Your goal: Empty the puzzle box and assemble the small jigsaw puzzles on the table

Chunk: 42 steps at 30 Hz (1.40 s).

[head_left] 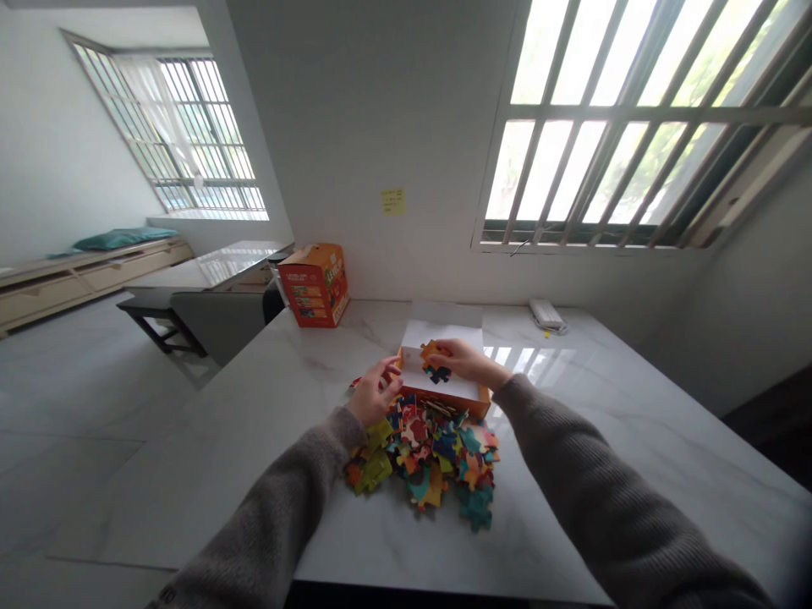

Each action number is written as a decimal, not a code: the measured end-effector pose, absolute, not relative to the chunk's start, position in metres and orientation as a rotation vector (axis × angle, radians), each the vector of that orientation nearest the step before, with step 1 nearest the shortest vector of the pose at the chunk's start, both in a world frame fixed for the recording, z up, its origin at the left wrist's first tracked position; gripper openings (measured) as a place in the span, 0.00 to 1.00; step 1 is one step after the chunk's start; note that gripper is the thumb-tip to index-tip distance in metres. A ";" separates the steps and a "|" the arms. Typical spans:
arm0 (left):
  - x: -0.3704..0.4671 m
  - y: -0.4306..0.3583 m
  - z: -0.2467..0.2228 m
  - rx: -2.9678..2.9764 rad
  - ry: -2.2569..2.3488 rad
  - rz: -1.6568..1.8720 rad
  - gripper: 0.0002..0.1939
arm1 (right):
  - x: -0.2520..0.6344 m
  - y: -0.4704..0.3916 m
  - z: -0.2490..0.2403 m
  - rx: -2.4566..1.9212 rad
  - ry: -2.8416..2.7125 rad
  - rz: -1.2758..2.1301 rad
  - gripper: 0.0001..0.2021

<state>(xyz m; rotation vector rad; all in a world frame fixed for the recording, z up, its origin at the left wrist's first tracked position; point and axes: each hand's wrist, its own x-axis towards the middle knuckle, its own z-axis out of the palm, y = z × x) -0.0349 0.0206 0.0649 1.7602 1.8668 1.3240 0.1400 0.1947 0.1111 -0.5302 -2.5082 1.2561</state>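
Over the open box [479, 397], whose inside is white and whose front edge is orange, my right hand [462, 359] pinches puzzle pieces [436, 362], orange above and dark blue below. My left hand [379, 389] is at the box's left side, fingers curved and apart; whether its fingertips touch the box edge is not clear. A heap of loose puzzle pieces [437, 448], in green, red, teal, blue and orange, lies on the white table in front of the box, partly beneath my left hand.
An orange puzzle carton [317, 286] stands at the table's back left, near the wall. At the back right lies a white power strip [547, 315] with a cord. A yellow note [393, 201] is stuck on the wall. The marbled table [254, 440] extends left and right.
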 end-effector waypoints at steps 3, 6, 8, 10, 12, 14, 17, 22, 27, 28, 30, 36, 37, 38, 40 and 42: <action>-0.025 0.022 0.072 1.581 1.651 1.424 0.29 | 0.152 0.166 0.118 -0.316 -2.499 1.240 0.15; -0.011 0.020 0.073 1.548 1.466 1.449 0.25 | 0.159 0.138 0.112 -0.330 -2.501 1.099 0.15; -0.005 0.017 0.071 1.537 1.408 1.448 0.20 | 0.161 0.128 0.106 -0.365 -2.432 1.139 0.15; -0.003 0.013 0.070 1.535 1.425 1.462 0.17 | 0.164 0.127 0.103 -0.365 -2.382 1.246 0.16; -0.004 0.007 0.069 1.547 1.518 1.486 0.15 | 0.169 0.136 0.101 -0.384 -2.350 1.246 0.16; -0.006 0.001 0.070 1.633 1.647 1.409 0.13 | 0.175 0.155 0.097 -0.494 -2.265 1.103 0.15; -0.010 -0.004 0.072 1.878 1.816 1.187 0.09 | 0.185 0.196 0.081 -0.824 -1.952 0.913 0.17; -0.036 0.017 0.063 1.901 2.084 1.280 0.13 | 0.196 0.243 0.040 -1.191 -1.676 0.987 0.27; -0.073 0.062 0.051 1.509 1.980 1.090 0.20 | 0.195 0.250 0.023 -1.104 -1.756 1.153 0.21; -0.077 0.069 0.049 1.496 1.937 1.035 0.22 | 0.193 0.251 0.023 -1.066 -1.771 1.184 0.20; -0.082 0.081 0.046 1.548 1.894 0.999 0.27 | 0.190 0.256 0.025 -1.002 -1.776 1.217 0.19; -0.086 0.109 0.033 1.577 1.961 1.194 0.37 | 0.173 0.281 0.041 -0.954 -1.713 1.197 0.19; -0.087 0.114 0.032 1.562 1.968 1.229 0.35 | 0.171 0.285 0.044 -0.948 -1.713 1.193 0.19; -0.088 0.119 0.030 1.554 1.969 1.252 0.32 | 0.169 0.287 0.046 -0.941 -1.719 1.192 0.20; -0.090 0.127 0.029 1.548 1.957 1.275 0.25 | 0.168 0.290 0.051 -0.927 -1.744 1.192 0.23; -0.091 0.133 0.029 1.471 1.918 1.343 0.23 | 0.170 0.289 0.054 -0.923 -1.787 1.186 0.26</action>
